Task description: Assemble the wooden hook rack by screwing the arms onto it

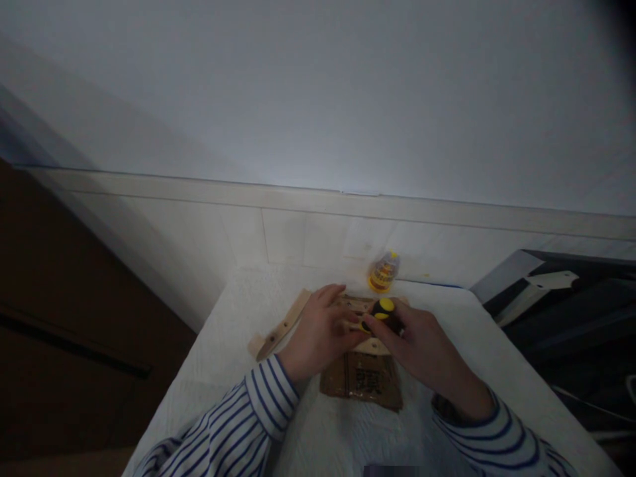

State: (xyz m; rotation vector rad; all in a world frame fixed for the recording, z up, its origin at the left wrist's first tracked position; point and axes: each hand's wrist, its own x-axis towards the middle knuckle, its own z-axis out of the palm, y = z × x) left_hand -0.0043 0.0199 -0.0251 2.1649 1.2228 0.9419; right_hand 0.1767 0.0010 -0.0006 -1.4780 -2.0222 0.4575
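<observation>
1. Right hand (422, 338): grip clamped on black-and-yellow tool (386, 305); working end hidden.
2. Left hand (322, 329), tool's 9 o'clock: fingers partly cover wooden parts (374, 346); can't tell if grip pinches anything.
3. Brown package (360, 381) on desk (199, 387), tool's 6 o'clock; print illegible.
4. Bottle (383, 271), 12 o'clock; label unreadable.

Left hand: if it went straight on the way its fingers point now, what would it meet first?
Most likely the yellow-and-black tool gripped by the right hand, just ahead of the left hand. Depth is unclear in this single view, and they may already touch.
</observation>
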